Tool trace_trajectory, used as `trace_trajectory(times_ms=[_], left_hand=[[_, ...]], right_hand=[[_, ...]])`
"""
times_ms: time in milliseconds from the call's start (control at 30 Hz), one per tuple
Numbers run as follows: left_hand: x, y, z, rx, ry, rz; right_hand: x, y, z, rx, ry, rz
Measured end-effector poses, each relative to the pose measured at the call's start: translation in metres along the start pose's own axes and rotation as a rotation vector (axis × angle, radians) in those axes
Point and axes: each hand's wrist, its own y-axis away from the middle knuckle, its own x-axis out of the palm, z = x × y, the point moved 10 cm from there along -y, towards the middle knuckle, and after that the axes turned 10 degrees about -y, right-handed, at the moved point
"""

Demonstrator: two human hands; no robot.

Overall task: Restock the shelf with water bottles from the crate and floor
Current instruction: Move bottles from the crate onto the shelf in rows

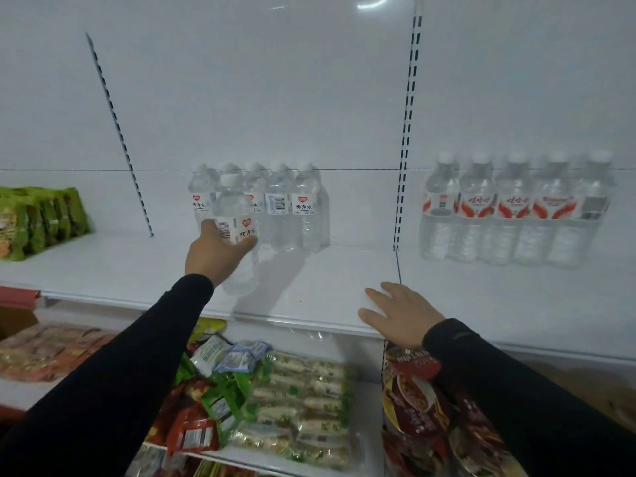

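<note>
Right hand flat, fingers spread, on shelf | left hand fingers gripping water bottle, upright, cap up

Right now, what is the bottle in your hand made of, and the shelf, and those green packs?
The water bottle looks like clear, thin plastic: you can see through it, and it has ribbed sides and a white cap. The shelf seems to be white painted metal, smooth with a faint sheen. The green packs look like crinkly plastic film, though they are blurred.
</note>
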Motion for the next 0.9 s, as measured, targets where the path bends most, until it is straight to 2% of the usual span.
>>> trace_trajectory(times_ms=[200, 333, 467, 600, 900], left_hand=[[0.015, 0.013, 0.022, 0.032, -0.014, 0.135], [0.012, 0.006, 0.034, 0.022, -0.055, 0.073], [0.0, -0.026, 0.062, -0.058, -0.053, 0.007], [-0.008, -0.063, 0.1, -0.16, -0.018, -0.048], [0.003, -0.124, 0.128, -0.167, 0.039, -0.05]], right_hand=[[0.001, -0.01, -0.002, 0.049, 0.003, 0.064], [-0.004, -0.019, 0.009, 0.118, 0.019, 0.0], [-0.002, -0.029, 0.023, 0.193, 0.09, -0.082], [0.002, -0.039, 0.023, 0.218, 0.076, -0.087], [0.005, -0.042, 0.021, 0.236, 0.038, -0.105]])
